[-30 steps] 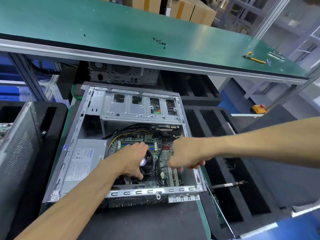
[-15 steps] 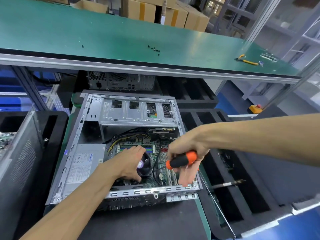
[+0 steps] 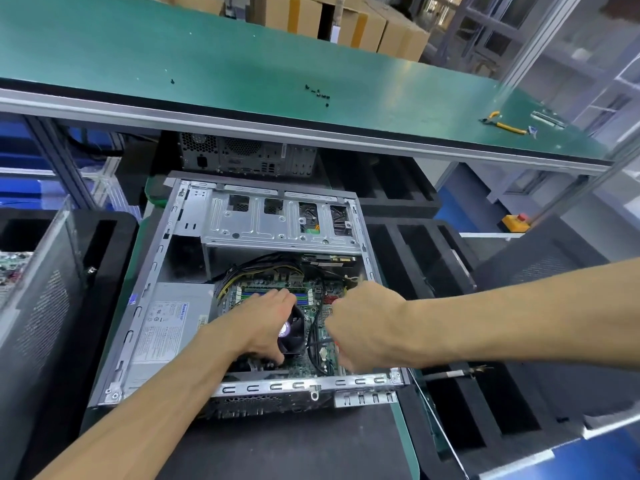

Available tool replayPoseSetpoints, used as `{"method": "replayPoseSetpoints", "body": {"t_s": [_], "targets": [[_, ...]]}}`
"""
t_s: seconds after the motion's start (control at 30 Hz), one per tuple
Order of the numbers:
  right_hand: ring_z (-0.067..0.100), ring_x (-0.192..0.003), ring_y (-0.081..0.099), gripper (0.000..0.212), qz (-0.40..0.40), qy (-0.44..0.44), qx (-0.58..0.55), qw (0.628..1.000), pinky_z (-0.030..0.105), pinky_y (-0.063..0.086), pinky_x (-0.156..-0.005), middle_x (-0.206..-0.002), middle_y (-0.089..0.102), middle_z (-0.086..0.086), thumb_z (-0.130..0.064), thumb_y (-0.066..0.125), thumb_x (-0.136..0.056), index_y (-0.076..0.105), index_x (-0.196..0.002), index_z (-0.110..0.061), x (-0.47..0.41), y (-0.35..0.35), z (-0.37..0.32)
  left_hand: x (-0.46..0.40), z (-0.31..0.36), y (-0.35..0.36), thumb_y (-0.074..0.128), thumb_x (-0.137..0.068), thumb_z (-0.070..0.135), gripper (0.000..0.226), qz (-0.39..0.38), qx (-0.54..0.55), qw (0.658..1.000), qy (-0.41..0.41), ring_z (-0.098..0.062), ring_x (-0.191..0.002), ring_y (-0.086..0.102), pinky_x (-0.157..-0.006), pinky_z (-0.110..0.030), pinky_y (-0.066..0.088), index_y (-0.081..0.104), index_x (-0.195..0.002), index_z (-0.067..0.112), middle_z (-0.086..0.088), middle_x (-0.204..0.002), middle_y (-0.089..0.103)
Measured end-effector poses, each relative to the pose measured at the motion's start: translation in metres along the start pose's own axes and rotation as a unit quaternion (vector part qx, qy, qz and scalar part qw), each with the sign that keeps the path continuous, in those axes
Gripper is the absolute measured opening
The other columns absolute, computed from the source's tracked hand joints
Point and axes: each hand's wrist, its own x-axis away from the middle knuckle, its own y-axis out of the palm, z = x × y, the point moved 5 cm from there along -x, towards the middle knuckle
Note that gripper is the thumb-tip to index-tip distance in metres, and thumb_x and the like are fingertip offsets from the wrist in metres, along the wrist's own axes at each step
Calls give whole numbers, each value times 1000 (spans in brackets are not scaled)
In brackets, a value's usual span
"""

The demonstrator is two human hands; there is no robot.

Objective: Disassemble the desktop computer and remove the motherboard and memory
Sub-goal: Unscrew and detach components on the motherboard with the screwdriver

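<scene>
We drop our right hand [image 3: 363, 327] back onto the motherboard [image 3: 313, 362], orange screwdriver now hidden, grip unclear; left hand [image 3: 266, 323] fingers spread, bracing fan [image 3: 292, 332] — prob. still unscrewing.

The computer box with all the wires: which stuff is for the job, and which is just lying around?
For the job: open computer case, motherboard, memory sticks, fan, left hand, right hand.

Lying about: yellow pliers, loose screws, cardboard boxes.

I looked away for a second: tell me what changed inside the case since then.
The right hand lifted, showing an orange-handled screwdriver, then dropped back over the motherboard, where only a sliver of orange shows now. The left hand stayed on the CPU fan; the case did not shift.
</scene>
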Motion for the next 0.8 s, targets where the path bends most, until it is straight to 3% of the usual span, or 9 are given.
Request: {"method": "replayPoseSetpoints", "body": {"t_s": [0.1, 0.17, 0.2, 0.33, 0.4, 0.47, 0.6, 0.73, 0.8], "targets": [[22, -55, 48, 38, 10, 2, 38, 999, 27, 38, -54, -62, 44, 2, -37, 47, -94, 44, -62, -15, 3, -1, -1, 1, -1, 0, 83, -63, 51, 93, -2, 4, 1000, -4, -19, -120, 44, -104, -38, 39, 36, -135, 16, 0, -131, 45], [18, -50, 47, 38, -68, 73, -78, 992, 24, 32, -50, -58, 50, 0, -37, 43, -94, 49, -64, -15, -2, 2, 11, 2, -2, 1, 83, -64, 52, 93, 2, 3, 1000, -2, -19, -120, 43, -102, -37, 40, 36, -137, 16, 0, -132, 45], [15, -46, 47, 38, -150, 105, -198, 963, 22, 32, -49, -54, 52, -1, -35, 40, -95, 51, -66, -13, -6, 8, 19, 3, -3, 2, 82, -64, 52, 93, 4, 4, 1000, -1, -19, -120, 43, -102, -37, 40, 36, -137, 16, 0, -132, 45], [17, -49, 58, 25, -342, 211, -589, 702, 26, 55, -48, -61, 59, 8, -21, 39, -100, 55, -94, -4, -4, 29, 42, 5, -4, 2, 82, -65, 53, 94, 4, 8, 1000, -2, -19, -122, 43, -104, -37, 40, 35, -138, 16, 0, -134, 44], [12, -45, 56, 22, -373, 246, -694, 564, 20, 50, -38, -65, 61, 9, -22, 46, -102, 54, -98, -2, 1, 36, 42, 5, -4, 2, 82, -65, 54, 93, 7, 4, 1000, 0, -19, -121, 44, -103, -37, 40, 36, -137, 16, 0, -133, 44], [4, -32, 39, 28, -395, 242, -718, 519, 12, 29, -27, -55, 50, 0, -25, 45, -103, 54, -85, -6, 1, 42, 40, 4, -3, 2, 81, -65, 54, 91, 10, -2, 1000, 3, -19, -119, 44, -101, -36, 41, 36, -135, 16, 0, -131, 45], [3, -28, 26, 33, -387, 244, -626, 632, 13, 16, -25, -47, 38, -6, -27, 44, -101, 56, -77, -8, -5, 45, 34, 1, -2, 3, 83, -63, 52, 91, 14, -6, 1000, 8, -18, -115, 45, -99, -34, 41, 37, -133, 17, 1, -127, 46], [9, -27, 36, 27, -242, 182, -500, 811, 11, 24, -32, -36, 47, 1, -9, 45, -91, 54, -65, -8, -13, 24, 28, -2, -1, 6, 85, -60, 51, 91, 16, -18, 1000, 17, -18, -112, 45, -98, -36, 42, 38, -129, 15, 0, -123, 45], [14, -37, 48, 25, -147, 112, -341, 922, 15, 34, -36, -43, 56, 5, -13, 48, -82, 53, -58, -9, -13, 10, 21, -3, -1, 8, 84, -60, 51, 93, 12, -27, 999, 20, -18, -111, 43, -99, -38, 42, 36, -130, 14, 0, -123, 44]]}}
